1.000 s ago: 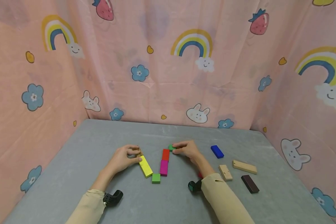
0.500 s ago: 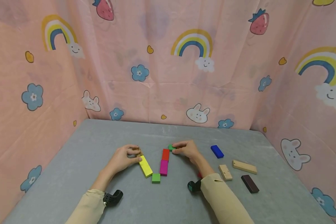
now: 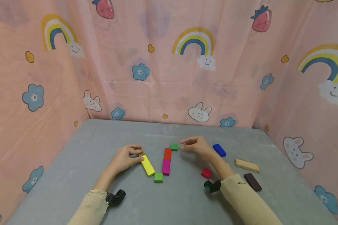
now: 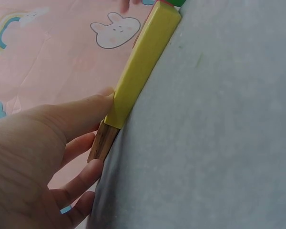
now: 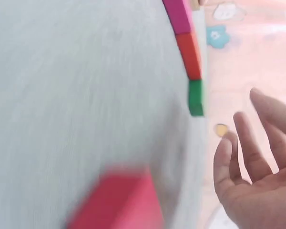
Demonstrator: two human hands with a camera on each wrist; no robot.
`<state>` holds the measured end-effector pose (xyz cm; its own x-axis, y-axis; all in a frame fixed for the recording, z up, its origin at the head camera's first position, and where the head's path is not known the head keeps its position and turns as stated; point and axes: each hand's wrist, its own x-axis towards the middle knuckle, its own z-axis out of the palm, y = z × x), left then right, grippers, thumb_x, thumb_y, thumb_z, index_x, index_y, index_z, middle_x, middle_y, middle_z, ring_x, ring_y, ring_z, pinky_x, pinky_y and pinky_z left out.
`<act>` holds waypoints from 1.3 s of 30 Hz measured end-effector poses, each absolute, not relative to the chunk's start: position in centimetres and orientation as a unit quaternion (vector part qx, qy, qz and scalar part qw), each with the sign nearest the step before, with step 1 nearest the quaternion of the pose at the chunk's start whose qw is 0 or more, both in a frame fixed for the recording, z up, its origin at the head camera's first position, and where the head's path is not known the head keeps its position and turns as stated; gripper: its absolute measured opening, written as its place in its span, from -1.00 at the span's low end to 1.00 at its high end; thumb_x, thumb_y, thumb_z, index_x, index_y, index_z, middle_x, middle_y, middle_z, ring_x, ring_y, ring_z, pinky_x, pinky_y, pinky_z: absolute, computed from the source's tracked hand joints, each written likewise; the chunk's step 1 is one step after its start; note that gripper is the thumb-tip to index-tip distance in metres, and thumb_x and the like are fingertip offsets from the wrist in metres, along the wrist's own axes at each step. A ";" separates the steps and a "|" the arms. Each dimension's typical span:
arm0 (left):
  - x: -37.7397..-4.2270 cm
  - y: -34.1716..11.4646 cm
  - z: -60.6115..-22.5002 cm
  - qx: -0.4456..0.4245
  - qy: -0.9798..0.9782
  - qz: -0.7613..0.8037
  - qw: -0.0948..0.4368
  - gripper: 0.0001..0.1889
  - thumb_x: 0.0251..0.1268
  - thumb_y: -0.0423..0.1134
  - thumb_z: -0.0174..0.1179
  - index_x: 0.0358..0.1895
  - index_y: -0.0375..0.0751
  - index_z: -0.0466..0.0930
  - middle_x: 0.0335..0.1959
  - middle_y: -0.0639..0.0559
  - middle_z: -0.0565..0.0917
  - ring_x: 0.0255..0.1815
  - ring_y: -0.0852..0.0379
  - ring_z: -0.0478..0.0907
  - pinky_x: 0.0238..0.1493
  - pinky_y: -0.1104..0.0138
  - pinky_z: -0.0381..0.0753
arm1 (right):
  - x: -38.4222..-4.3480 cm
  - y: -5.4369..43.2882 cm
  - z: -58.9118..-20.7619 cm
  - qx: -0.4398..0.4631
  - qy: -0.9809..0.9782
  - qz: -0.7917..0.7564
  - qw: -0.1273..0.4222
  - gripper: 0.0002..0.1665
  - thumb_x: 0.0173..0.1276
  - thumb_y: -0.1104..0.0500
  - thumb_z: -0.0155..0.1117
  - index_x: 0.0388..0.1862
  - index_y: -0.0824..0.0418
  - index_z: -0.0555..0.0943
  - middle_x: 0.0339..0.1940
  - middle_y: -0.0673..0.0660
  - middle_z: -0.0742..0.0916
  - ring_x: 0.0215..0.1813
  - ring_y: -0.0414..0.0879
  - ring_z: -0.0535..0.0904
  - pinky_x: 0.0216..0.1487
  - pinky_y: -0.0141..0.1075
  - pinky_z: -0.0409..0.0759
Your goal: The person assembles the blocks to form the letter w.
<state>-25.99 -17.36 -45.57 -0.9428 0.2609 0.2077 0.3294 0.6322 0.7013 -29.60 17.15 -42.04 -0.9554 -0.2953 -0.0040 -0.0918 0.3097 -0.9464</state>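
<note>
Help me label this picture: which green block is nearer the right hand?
The far green block, beside the orange-red block; the other green block sits farther from that hand, by the yellow block.

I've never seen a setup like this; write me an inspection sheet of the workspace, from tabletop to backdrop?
Surface: grey tabletop, no spill seen.
Job's things: brown block, yellow block, light green block, magenta block, orange block and dark green block, laid in a rough V.
Clutter: red block, blue block, pale wooden block and dark brown block, loose on the right.
Hands: left hand curls round the brown block's end, thumb against the yellow block; right hand holds nothing, apart from the dark green block.
Cables: nothing seen.
Surroundings: pink curtain printed with rainbows, rabbits and strawberries.
</note>
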 end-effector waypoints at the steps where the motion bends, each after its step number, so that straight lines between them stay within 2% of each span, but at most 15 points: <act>1: -26.0 -17.3 -45.5 -0.165 -0.902 -0.397 0.043 -0.56 0.14 -0.08 0.47 0.07 -0.19 0.72 0.22 0.05 0.56 0.32 -0.12 0.38 0.26 -0.08 0.38 | -29.3 17.9 -41.6 -0.131 0.809 -0.566 0.092 -0.66 0.24 0.26 0.45 0.00 0.33 0.73 0.08 0.22 0.70 0.08 0.07 0.57 0.11 -0.16 0.54; 5: -26.1 -17.2 -45.5 -0.171 -0.900 -0.399 0.042 -0.56 0.15 -0.09 0.46 0.08 -0.21 0.71 0.23 0.02 0.56 0.32 -0.13 0.37 0.26 -0.07 0.38 | -28.1 21.5 -40.2 -0.186 0.808 -0.549 0.106 -0.73 0.29 0.28 0.41 -0.03 0.25 0.75 0.09 0.31 0.68 0.12 0.23 0.54 0.07 -0.16 0.57; 8: -26.2 -17.2 -45.5 -0.172 -0.899 -0.400 0.042 -0.56 0.16 -0.10 0.46 0.08 -0.23 0.71 0.24 0.01 0.55 0.33 -0.13 0.36 0.27 -0.06 0.38 | -27.3 24.3 -39.6 -0.209 0.808 -0.539 0.111 -0.74 0.30 0.30 0.39 -0.03 0.28 0.74 0.10 0.35 0.66 0.17 0.32 0.50 0.09 -0.17 0.57; 14: -26.3 -17.4 -45.5 -0.169 -0.899 -0.401 0.049 -0.56 0.15 -0.12 0.46 0.07 -0.25 0.71 0.24 -0.01 0.55 0.33 -0.15 0.36 0.27 -0.08 0.37 | -26.3 29.4 -39.5 -0.214 0.843 -0.482 0.107 -0.74 0.28 0.24 0.44 -0.09 0.34 0.74 0.11 0.32 0.67 0.19 0.08 0.54 0.07 -0.23 0.58; 20: -26.3 -17.4 -45.5 -0.168 -0.901 -0.398 0.043 -0.55 0.16 -0.08 0.45 0.08 -0.23 0.71 0.24 -0.01 0.55 0.33 -0.15 0.36 0.28 -0.08 0.36 | -25.6 33.1 -40.5 -0.232 0.851 -0.456 0.116 -0.74 0.24 0.25 0.46 -0.11 0.35 0.74 0.12 0.29 0.66 0.21 -0.01 0.52 0.00 -0.22 0.63; 24: -26.3 -17.3 -45.5 -0.168 -0.900 -0.399 0.039 -0.56 0.16 -0.10 0.45 0.08 -0.23 0.71 0.24 0.00 0.55 0.33 -0.14 0.36 0.28 -0.07 0.36 | -25.4 34.3 -41.7 -0.239 0.844 -0.456 0.151 -0.73 0.20 0.30 0.48 -0.10 0.32 0.74 0.17 0.31 0.63 0.20 -0.01 0.54 0.03 -0.23 0.61; 32: -26.1 -17.3 -45.7 -0.168 -0.896 -0.410 0.038 -0.55 0.15 -0.09 0.46 0.08 -0.22 0.71 0.24 0.01 0.55 0.34 -0.13 0.35 0.30 -0.07 0.34 | -24.7 34.8 -43.0 -0.212 0.832 -0.479 0.182 -0.63 0.09 0.30 0.56 -0.10 0.35 0.71 0.27 0.40 0.52 0.22 0.22 0.51 0.13 -0.22 0.56; 39: -26.1 -17.5 -45.7 -0.169 -0.893 -0.414 0.040 -0.56 0.15 -0.10 0.46 0.07 -0.23 0.71 0.24 0.01 0.55 0.35 -0.13 0.34 0.30 -0.08 0.33 | -24.4 35.0 -43.3 -0.225 0.841 -0.450 0.200 -0.58 0.04 0.24 0.60 -0.08 0.25 0.72 0.28 0.29 0.55 0.35 0.29 0.36 0.20 -0.27 0.49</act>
<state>-26.10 -17.47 -45.69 -0.9394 0.2696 0.2120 0.3359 0.5989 0.7269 -24.40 34.96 -43.30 -0.8182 -0.5591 -0.1337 -0.1992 0.4939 -0.8464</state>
